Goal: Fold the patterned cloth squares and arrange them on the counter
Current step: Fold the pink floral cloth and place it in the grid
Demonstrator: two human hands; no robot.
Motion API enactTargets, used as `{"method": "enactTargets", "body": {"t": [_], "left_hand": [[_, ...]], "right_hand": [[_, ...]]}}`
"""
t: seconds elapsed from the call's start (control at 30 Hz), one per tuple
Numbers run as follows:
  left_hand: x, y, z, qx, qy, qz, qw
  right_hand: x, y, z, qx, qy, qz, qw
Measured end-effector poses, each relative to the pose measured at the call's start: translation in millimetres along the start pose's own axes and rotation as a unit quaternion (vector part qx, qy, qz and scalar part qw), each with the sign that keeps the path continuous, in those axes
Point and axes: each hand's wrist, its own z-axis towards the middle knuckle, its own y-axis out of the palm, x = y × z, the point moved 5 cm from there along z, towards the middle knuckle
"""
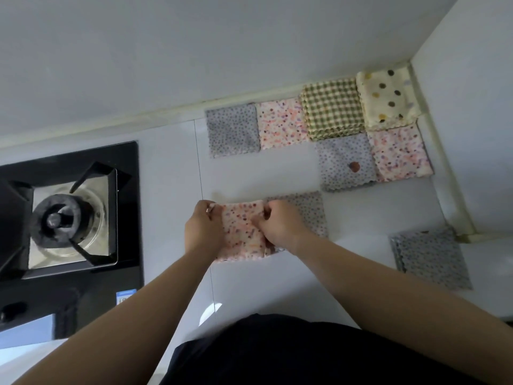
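Observation:
A pink speckled cloth point(242, 232) lies folded on the white counter point(172, 173) in front of me. My left hand point(202, 226) grips its left edge and my right hand point(280, 223) pinches its right edge. Partly under my right hand lies a grey dotted cloth point(311, 212). Along the back wall sit folded squares: a grey dotted one point(233, 129), a pink speckled one point(280, 122), a green checked stack point(333, 109) and a cream polka-dot one point(387, 97). In front of them lie a grey square point(345, 162) and a pink square point(399, 152).
A black gas hob point(69, 212) with a burner fills the left side. Another grey dotted cloth point(433, 257) lies at the right near the side wall point(472, 134). The wall corner closes off the back right. My dark clothing shows at the bottom.

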Motion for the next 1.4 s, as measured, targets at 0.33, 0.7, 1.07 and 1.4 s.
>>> {"method": "enactTargets", "body": {"t": [0.33,0.7,1.07,1.4], "left_hand": [[0.5,9.6,3.4,0.013,0.002,0.080,0.997],[0.3,9.8,9.3,0.013,0.137,0.206,0.969],[31.9,-1.7,16.0,-0.124,0.116,0.147,0.974],[107.5,21.7,-9.9,-0.358,0.075,-0.019,0.931]], "right_hand": [[9.1,5.6,6.4,0.060,-0.011,-0.048,0.997],[-7.4,3.9,2.6,0.059,-0.061,-0.179,0.980],[-14.5,-11.8,-12.8,-0.023,-0.023,0.236,0.971],[9.7,-112.0,-25.9,0.052,-0.093,0.242,0.964]]}}
